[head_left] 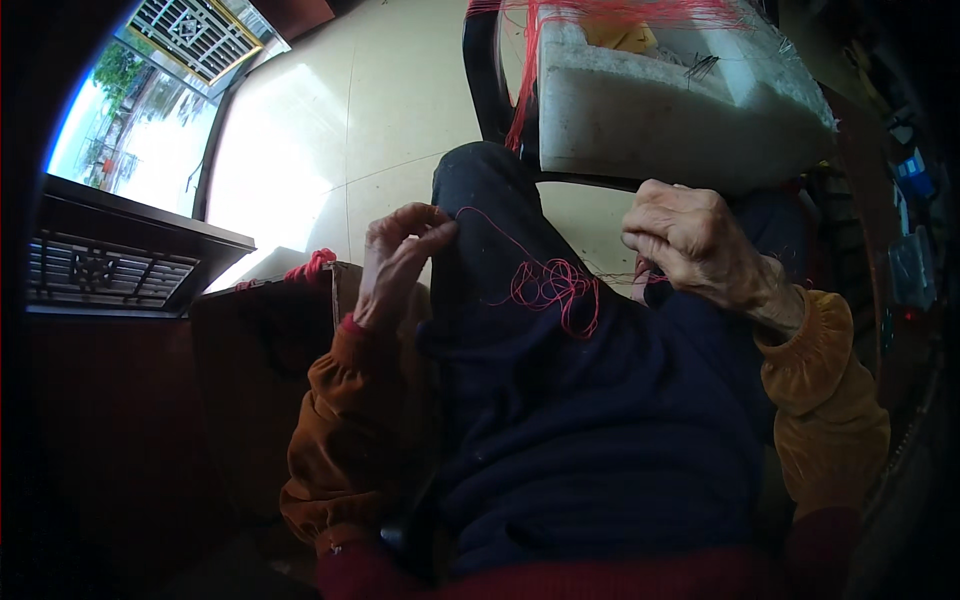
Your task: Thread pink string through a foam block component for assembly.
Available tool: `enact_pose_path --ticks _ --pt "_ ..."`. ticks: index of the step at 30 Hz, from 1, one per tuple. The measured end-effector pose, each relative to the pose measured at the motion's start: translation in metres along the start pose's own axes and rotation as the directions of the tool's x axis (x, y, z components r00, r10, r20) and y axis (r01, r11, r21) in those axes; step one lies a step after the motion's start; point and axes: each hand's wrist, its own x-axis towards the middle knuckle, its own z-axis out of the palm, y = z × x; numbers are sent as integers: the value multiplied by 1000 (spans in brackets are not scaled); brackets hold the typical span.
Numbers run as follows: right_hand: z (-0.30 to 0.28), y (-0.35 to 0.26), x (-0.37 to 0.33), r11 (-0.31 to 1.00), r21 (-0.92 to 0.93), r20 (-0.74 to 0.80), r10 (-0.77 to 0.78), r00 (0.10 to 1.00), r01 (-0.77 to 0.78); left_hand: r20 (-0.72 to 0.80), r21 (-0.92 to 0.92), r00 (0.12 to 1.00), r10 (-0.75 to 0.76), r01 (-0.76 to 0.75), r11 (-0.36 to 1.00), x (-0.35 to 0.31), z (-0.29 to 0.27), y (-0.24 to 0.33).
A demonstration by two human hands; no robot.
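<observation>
A loose tangle of thin red thread (558,290) lies across my dark-clad lap. One strand curves up from it to my left hand (400,252), whose thumb and forefinger are pinched together on the end over my left thigh. My right hand (690,240) is curled closed above the other thigh, back of the hand upward. Red strands run from the tangle to the underside of that hand; the exact grip of its fingers is hidden. Both forearms wear brown sleeve covers (825,380).
Ahead, a white foam box (670,130) rests on a black chair (487,75), with many red threads (650,12) draped over its far side. At left stands a cardboard box (345,295) with a red cord bundle (315,265) on top. Beyond it is an open door (120,245).
</observation>
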Motion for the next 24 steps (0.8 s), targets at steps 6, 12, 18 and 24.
enact_pose_path --ticks 6,12,18,24 --pt "-12 -19 24 715 608 16 423 906 -345 57 7 985 165 -166 986 -5 -18 55" --pt "-22 -25 32 712 620 -41 449 893 -330 92 313 914 394 -402 860 3 -5 92" --pt "-49 -3 -32 872 234 2 443 897 -431 299 491 837 458 -547 679 -3 38 43" --pt "-63 13 -103 906 -97 -21 412 911 -412 461 512 773 436 -632 581 -25 71 45"
